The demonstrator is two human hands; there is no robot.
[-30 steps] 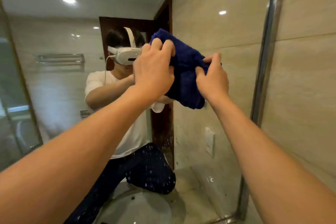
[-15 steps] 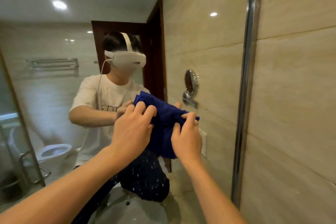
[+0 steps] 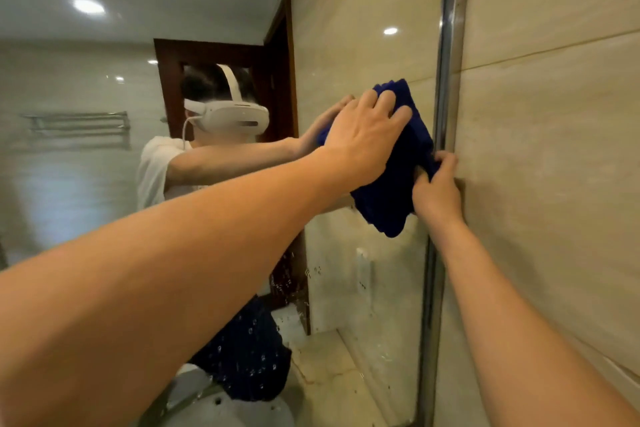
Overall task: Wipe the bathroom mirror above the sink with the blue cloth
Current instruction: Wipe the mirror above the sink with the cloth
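Head view: blue cloth (image 3: 391,184) lies bunched against the mirror (image 3: 363,270), close to the mirror's right edge, just beside the metal frame strip (image 3: 446,80). Left hand (image 3: 363,135) lies flat on the cloth's upper part, fingers (image 3: 384,100) straight and slightly spread, pressing it to the glass. Right hand (image 3: 438,187) is at the cloth's right side beside the frame, fingers curled, pinching a fold of the cloth. Small spots dot the glass lower down. Tiled wall (image 3: 554,149) to the right of the frame. Reflection shows the person in a white headset (image 3: 228,116), a dark door frame behind, and the white sink (image 3: 221,406) at bottom.
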